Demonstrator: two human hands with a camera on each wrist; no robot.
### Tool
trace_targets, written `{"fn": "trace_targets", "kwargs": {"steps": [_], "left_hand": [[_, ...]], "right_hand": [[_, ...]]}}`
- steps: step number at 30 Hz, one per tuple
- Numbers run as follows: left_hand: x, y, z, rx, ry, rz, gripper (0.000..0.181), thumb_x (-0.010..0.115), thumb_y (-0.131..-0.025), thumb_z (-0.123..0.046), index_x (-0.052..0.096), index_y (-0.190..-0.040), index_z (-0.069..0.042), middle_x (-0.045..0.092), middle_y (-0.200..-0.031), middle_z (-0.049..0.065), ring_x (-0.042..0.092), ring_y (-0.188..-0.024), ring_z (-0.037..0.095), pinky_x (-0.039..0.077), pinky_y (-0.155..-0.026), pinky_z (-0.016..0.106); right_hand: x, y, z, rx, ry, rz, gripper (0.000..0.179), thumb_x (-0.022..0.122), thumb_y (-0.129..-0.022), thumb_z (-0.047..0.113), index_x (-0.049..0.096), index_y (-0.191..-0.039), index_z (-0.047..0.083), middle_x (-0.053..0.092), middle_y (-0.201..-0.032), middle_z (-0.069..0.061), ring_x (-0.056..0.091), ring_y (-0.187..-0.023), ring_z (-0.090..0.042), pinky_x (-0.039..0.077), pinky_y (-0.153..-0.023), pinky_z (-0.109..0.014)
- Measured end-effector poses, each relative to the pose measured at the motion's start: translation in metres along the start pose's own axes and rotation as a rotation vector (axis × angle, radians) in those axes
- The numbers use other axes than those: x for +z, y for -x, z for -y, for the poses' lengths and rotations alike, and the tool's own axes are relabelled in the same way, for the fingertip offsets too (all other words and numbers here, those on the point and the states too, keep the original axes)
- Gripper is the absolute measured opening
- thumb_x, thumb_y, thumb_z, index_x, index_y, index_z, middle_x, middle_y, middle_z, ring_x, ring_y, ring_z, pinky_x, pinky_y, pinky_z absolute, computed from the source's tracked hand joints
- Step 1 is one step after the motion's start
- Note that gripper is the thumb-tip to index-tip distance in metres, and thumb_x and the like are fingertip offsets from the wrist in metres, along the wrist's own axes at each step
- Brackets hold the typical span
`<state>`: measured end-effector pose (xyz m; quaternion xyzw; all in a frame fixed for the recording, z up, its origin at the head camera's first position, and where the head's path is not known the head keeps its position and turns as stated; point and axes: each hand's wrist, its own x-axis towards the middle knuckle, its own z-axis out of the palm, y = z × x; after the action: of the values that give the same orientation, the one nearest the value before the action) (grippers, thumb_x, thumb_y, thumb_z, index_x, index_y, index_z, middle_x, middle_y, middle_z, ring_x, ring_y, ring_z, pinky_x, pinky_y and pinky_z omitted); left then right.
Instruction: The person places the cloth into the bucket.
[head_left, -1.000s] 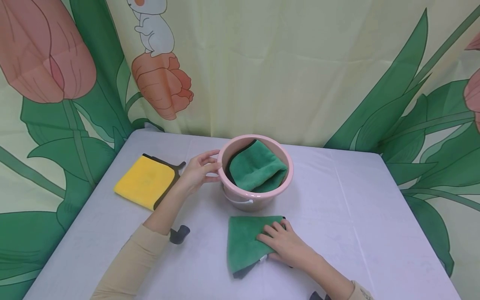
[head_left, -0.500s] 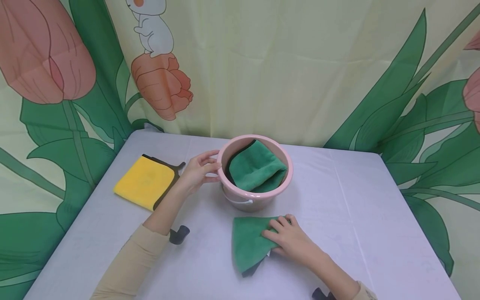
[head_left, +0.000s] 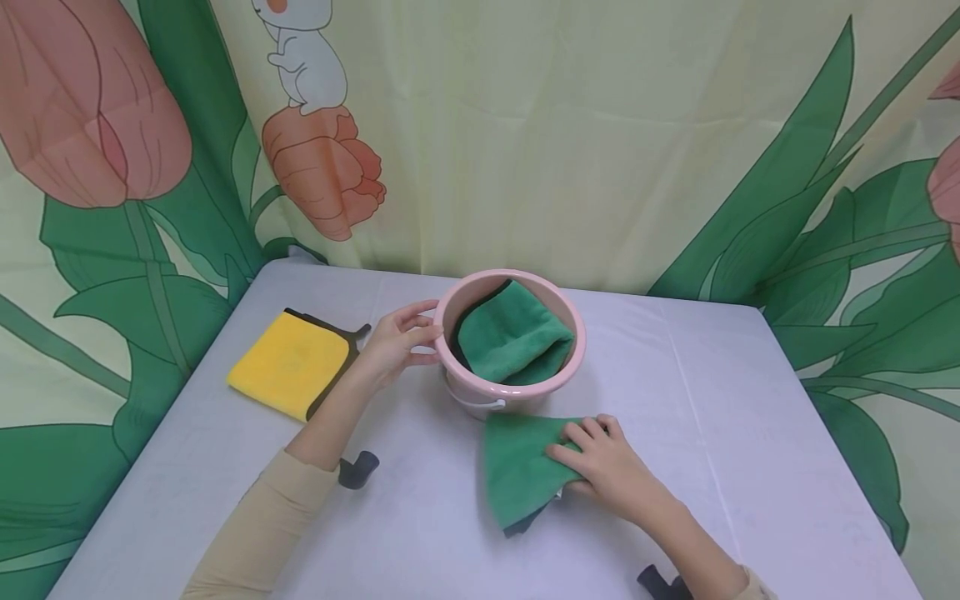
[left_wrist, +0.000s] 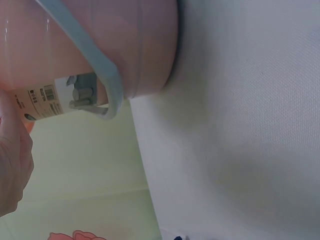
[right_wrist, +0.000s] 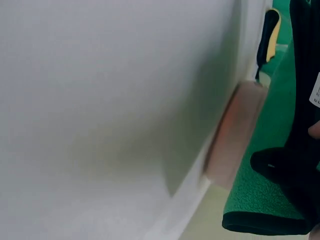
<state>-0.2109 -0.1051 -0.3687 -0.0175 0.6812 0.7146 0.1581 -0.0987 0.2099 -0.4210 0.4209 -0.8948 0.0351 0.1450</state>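
A pink bucket [head_left: 491, 388] with a pale handle stands upright near the back of the table. My left hand [head_left: 397, 342] holds its rim at the left side, fingertips at the edge. Inside lies a folded green towel [head_left: 510, 333] with dark trim. My right hand [head_left: 611, 467] grips a second green towel [head_left: 521, 467] by its right part, fingers on top. This towel hangs above the table in front of the bucket and overlaps its base in the head view. The right wrist view shows its dark edging and a white label [right_wrist: 316, 92].
A folded yellow towel [head_left: 292, 362] with dark trim lies at the left of the white-covered table [head_left: 675, 400]. Behind the table hangs a curtain [head_left: 525, 150] printed with flowers and a rabbit. A printed label [left_wrist: 55, 97] shows on the bucket's side in the left wrist view.
My right hand has lifted the green towel and moved it right and forward, closer to the bucket. The left hand and the bucket have stayed in place.
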Motion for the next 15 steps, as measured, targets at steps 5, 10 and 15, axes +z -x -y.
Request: {"fn": "trace_targets", "kwargs": {"steps": [5,10,15], "left_hand": [[0.000,0.000,0.000,-0.008,-0.004,-0.004,0.050,0.059,-0.089,-0.012,0.043,-0.136,-0.016,0.052,-0.105,0.011,0.057,-0.086,0.018,0.054,-0.076,0.034],[0.001,0.000,-0.001,-0.011,-0.011,-0.005,0.049,0.059,-0.089,-0.011,0.043,-0.136,-0.016,0.053,-0.107,0.012,0.057,-0.087,0.019,0.054,-0.077,0.034],[0.001,0.000,-0.001,-0.013,-0.011,-0.006,0.049,0.059,-0.089,-0.011,0.043,-0.136,-0.016,0.052,-0.107,0.012,0.057,-0.087,0.019,0.054,-0.077,0.034]], "right_hand": [[-0.013,0.003,-0.009,0.012,0.005,-0.033,0.044,0.072,-0.062,0.033,0.059,-0.103,0.023,0.049,-0.094,0.001,0.046,-0.086,-0.020,0.034,-0.080,-0.044],[-0.027,0.005,-0.016,0.011,0.010,-0.068,0.045,0.075,-0.060,0.027,0.060,-0.102,0.022,0.050,-0.093,0.001,0.046,-0.085,-0.020,0.033,-0.079,-0.043],[-0.041,0.008,-0.022,0.020,0.003,-0.082,0.042,0.073,-0.061,0.027,0.061,-0.100,0.021,0.050,-0.092,0.001,0.047,-0.084,-0.020,0.033,-0.078,-0.043]]}}
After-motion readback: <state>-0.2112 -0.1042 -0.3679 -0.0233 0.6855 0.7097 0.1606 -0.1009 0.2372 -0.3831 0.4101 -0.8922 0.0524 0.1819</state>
